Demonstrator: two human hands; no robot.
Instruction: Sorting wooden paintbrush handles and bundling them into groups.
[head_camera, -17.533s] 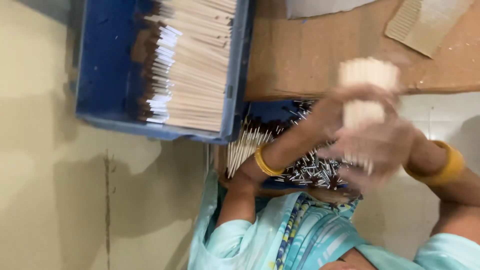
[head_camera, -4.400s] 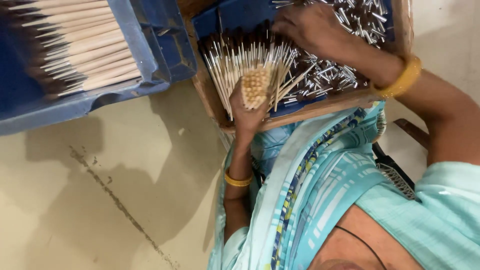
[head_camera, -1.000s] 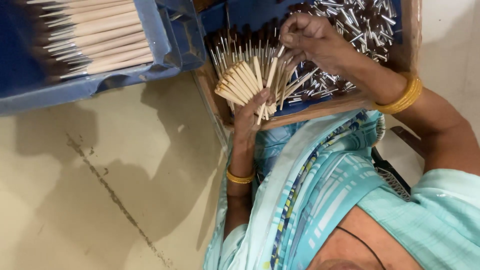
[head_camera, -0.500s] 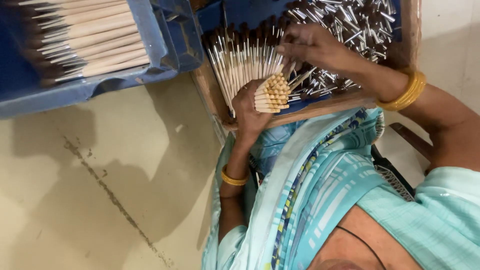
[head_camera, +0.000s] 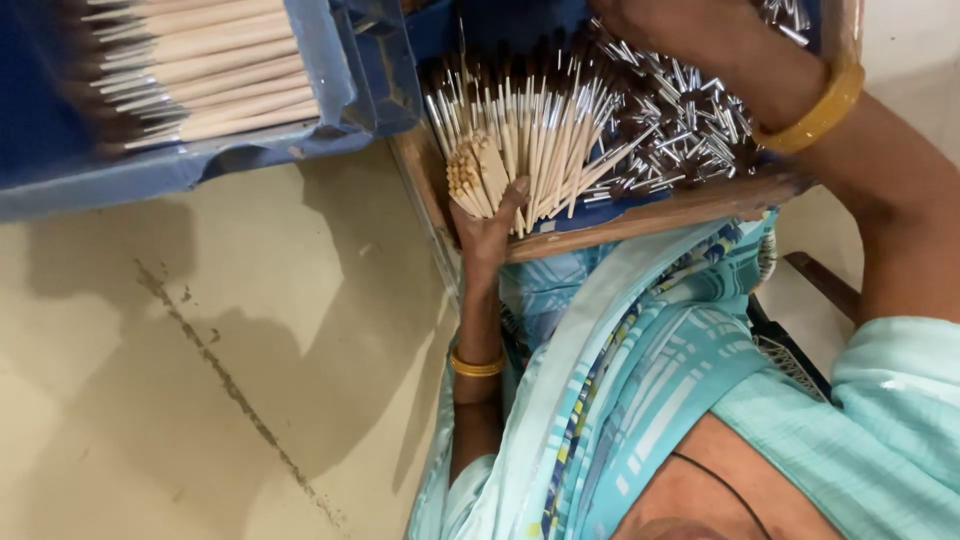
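Head view, read from left to right. At the upper left I see a blue crate on the floor; pale wooden sticks lie in it side by side, their dark tips toward the crate's left side. A thin crack runs slantwise across the floor below the crate. Just right of the crate stands a wooden tray with a blue lining, its near edge against the person's lap.

The left hand rises from below the tray's near left corner, a gold bangle on its wrist. It is closed around a bundle of pale sticks, whose cut ends face the camera; the thumb presses on the bundle's right side. Beside and behind the bundle, a fan of brushes with pale handles and dark tips stands slanted in the tray's left half, leaning on its contents. I cannot tell whether the hand also touches this fan.

The tray's right half holds a loose heap of metal ferrules, silver tubes with dark ends, lying in every direction. The right hand reaches over this heap at the tray's far edge, a yellow bangle on its wrist. Its fingers run out of the frame, so I cannot tell whether it is open or grips anything.
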